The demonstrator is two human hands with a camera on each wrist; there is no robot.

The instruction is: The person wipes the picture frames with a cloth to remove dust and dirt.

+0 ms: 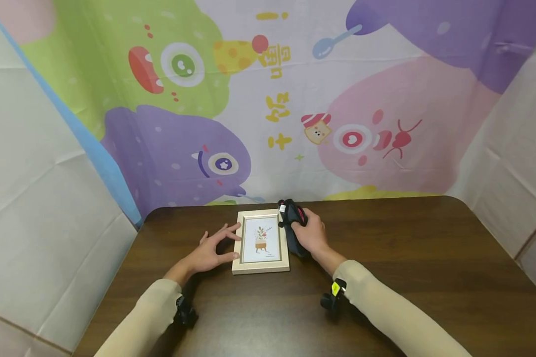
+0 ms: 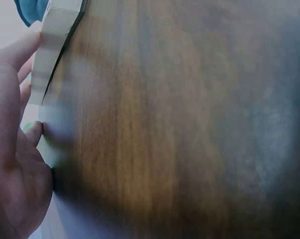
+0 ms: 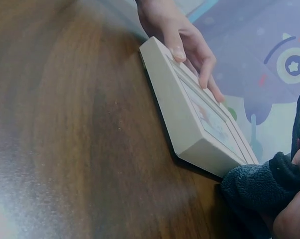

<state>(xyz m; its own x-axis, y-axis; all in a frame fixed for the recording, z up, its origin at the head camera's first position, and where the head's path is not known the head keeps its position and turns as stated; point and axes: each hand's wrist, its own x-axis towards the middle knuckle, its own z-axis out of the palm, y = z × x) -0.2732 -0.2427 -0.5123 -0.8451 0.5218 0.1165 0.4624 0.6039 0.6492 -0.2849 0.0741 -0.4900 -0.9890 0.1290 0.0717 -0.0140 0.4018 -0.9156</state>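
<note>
A cream picture frame (image 1: 261, 268) with a drawing of a potted plant lies face up on the table. My left hand (image 1: 212, 250) is spread at its left side, thumb and fingertips resting on the border. In the left wrist view, the fingers (image 2: 28, 47) reach the frame's pale side (image 2: 55, 37). My right hand (image 1: 313, 233) grips a bunched dark grey cloth (image 1: 296, 240) against the right border. The cloth has a white tag and a bit of red. Close up in the right wrist view, the cloth (image 3: 256, 184) looks fuzzy and meets the frame's corner area.
The dark brown wooden table (image 1: 397, 277) extends on both sides of the frame. Behind its far edge hangs a curtain (image 1: 295, 173) with cartoon monsters. Pale sheeted walls flank the table left and right. A small black device (image 1: 186, 312) is strapped at each wrist.
</note>
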